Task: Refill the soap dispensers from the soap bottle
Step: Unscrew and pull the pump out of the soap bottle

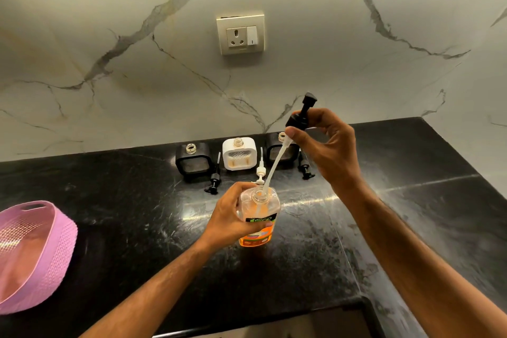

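Three uncapped dispensers (239, 153) line the desk (397, 200). The left hand (229, 217) grips an orange soap bottle (259, 217), label unreadable. The right hand (326, 140) pinches its black pump (300, 115), tube tip inside the neck.

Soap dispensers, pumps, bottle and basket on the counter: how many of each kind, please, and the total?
Soap dispensers: 3, namely black, white, black
Pumps: 4, three lying on the counter, one held by the right hand
Soap bottle: 1
Pink basket: 1
Total: 9
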Demonstrator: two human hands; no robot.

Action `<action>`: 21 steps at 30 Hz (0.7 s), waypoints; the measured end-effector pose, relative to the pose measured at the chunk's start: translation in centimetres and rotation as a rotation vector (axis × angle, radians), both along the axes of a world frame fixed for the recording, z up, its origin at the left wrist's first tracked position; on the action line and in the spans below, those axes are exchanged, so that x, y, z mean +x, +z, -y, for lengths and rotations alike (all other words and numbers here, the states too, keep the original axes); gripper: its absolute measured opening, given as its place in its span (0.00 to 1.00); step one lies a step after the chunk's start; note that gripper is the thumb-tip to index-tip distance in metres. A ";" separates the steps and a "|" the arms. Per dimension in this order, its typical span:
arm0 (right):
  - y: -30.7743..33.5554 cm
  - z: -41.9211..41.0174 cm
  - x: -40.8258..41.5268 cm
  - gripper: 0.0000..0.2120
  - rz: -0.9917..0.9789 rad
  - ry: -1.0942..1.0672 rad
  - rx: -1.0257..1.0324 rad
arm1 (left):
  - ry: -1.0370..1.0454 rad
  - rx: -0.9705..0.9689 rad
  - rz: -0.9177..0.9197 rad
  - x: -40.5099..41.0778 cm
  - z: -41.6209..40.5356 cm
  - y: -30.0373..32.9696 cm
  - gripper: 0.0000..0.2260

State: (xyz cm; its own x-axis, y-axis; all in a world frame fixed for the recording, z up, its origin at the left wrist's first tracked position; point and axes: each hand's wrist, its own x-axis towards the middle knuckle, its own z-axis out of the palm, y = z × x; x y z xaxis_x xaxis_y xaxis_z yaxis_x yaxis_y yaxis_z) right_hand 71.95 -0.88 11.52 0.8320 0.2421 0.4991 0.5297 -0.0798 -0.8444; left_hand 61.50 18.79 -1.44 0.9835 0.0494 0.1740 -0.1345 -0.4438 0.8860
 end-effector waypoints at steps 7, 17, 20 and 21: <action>1.3 0.6 1.2 0.15 0.033 -0.031 0.007 | -0.009 0.022 -0.013 -0.3 -0.4 -0.1 0.32; 2.7 0.9 1.8 0.16 0.024 -0.089 0.027 | -0.018 0.026 -0.034 -0.2 -1.2 -0.5 0.34; 3.4 0.9 2.1 0.16 0.010 -0.092 0.060 | -0.026 0.034 -0.033 -0.3 -1.3 -0.6 0.34; 3.6 0.9 2.3 0.16 -0.004 -0.084 0.074 | -0.028 0.037 -0.034 -0.3 -1.3 -0.6 0.34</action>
